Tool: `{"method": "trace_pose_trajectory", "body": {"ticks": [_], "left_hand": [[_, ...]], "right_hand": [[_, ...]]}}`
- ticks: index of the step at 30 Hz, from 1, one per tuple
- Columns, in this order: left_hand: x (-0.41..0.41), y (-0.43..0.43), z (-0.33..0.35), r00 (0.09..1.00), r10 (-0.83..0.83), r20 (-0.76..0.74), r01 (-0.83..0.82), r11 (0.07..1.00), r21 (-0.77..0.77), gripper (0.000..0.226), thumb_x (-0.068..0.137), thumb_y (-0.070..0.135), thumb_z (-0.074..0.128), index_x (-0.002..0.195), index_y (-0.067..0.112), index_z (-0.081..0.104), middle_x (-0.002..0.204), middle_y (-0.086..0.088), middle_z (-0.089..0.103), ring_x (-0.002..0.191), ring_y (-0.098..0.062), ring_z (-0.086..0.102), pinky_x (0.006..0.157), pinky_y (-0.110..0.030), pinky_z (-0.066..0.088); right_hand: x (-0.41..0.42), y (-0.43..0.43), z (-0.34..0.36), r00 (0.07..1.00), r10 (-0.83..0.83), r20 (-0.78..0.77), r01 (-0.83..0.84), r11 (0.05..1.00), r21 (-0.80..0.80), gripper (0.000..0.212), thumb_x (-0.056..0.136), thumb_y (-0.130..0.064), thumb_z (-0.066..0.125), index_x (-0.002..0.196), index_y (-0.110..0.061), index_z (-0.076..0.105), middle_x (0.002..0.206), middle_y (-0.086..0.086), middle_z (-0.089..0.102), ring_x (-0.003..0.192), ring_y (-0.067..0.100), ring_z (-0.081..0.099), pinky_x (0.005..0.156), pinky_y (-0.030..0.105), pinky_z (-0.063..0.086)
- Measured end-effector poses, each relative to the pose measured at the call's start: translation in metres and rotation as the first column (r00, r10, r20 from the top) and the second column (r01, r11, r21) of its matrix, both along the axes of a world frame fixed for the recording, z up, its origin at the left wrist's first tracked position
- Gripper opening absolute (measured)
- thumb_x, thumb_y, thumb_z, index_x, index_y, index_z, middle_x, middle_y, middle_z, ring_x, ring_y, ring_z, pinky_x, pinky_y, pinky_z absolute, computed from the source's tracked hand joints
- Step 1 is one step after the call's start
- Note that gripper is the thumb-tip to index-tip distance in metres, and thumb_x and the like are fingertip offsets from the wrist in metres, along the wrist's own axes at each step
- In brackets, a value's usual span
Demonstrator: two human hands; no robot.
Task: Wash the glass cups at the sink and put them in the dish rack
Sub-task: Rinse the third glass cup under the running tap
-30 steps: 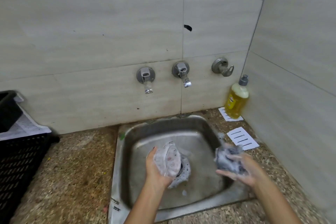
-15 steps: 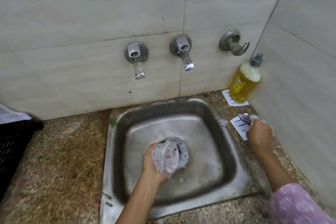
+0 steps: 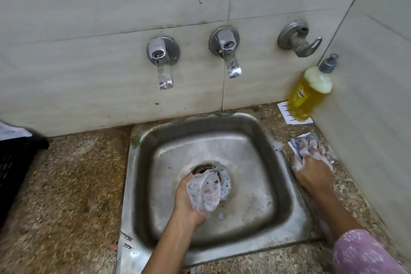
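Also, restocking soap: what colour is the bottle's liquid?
Yellow liquid in the soap bottle, head view.

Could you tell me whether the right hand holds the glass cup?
No, the left hand grips the glass cup; the right hand holds a sponge.

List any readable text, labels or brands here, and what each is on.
Nothing reads clearly.
Label on the soap bottle: print blurred, unreadable.
The white card under the bottle: black lines only, no words legible.
The paper at the left edge: too blurred.

A yellow soap bottle (image 3: 308,95) stands on a white card (image 3: 283,109) in the corner beside the wall taps (image 3: 225,51).
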State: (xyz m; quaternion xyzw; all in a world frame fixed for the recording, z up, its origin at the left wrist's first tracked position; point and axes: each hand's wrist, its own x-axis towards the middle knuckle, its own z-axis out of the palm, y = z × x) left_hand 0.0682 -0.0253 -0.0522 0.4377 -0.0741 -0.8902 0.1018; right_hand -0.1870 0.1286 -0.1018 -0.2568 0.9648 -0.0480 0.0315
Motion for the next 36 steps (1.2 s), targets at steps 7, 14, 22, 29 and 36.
{"method": "trace_pose_trajectory", "body": {"ticks": [7,14,22,29,36], "left_hand": [[0.006,0.004,0.009,0.998,-0.047,-0.041,0.047,0.999,-0.019,0.034,0.079,0.026,0.050,0.098,0.003,0.065,0.087,-0.016,0.066,0.070,-0.033,0.066,0.064,-0.037,0.056],[0.026,0.017,0.040,0.997,0.052,-0.054,-0.053,0.998,-0.025,0.035,0.081,0.026,0.047,0.072,-0.002,0.067,0.063,-0.018,0.065,0.049,-0.031,0.065,0.041,-0.037,0.053],[0.018,0.016,0.070,0.991,0.092,-0.095,-0.093,0.996,-0.015,0.038,0.084,0.024,0.048,0.062,0.000,0.066,0.062,-0.013,0.062,0.048,-0.028,0.062,0.050,-0.031,0.056],[-0.006,0.016,0.097,0.989,0.097,-0.111,-0.112,0.985,-0.134,0.015,0.075,0.018,0.053,0.079,0.006,0.060,0.068,-0.008,0.053,0.054,-0.024,0.053,0.048,-0.029,0.054],[-0.019,0.020,0.099,0.969,0.235,-0.082,-0.246,0.952,-0.182,0.041,0.096,0.042,0.038,0.096,0.005,0.057,0.080,-0.015,0.061,0.073,-0.028,0.053,0.052,-0.033,0.054]], "right_hand": [[-0.003,0.006,0.025,0.994,-0.007,0.111,0.030,0.979,-0.202,0.039,0.088,-0.024,0.055,0.122,-0.003,0.054,0.144,0.021,0.037,0.129,0.038,0.037,0.107,0.044,0.032],[0.011,0.001,0.097,0.955,-0.043,0.293,0.247,0.664,-0.706,0.010,0.091,-0.010,0.054,0.094,-0.011,0.064,0.081,0.010,0.062,0.066,0.022,0.052,0.050,0.007,0.038],[0.047,-0.061,0.195,0.834,0.406,0.374,0.177,0.445,-0.878,0.027,0.091,-0.002,0.052,0.076,-0.023,0.058,0.088,0.010,0.065,0.075,0.017,0.062,0.072,0.032,0.048],[0.059,-0.131,0.248,0.886,0.464,-0.004,-0.360,0.681,-0.638,0.030,0.086,-0.035,0.058,0.083,-0.005,0.065,0.080,0.010,0.070,0.082,0.026,0.063,0.067,0.031,0.049],[0.069,-0.168,0.255,0.917,0.380,-0.120,-0.372,0.708,-0.600,0.045,0.086,-0.013,0.051,0.049,-0.019,0.027,0.058,0.003,0.040,0.063,0.026,0.046,0.046,0.024,0.021]]}}
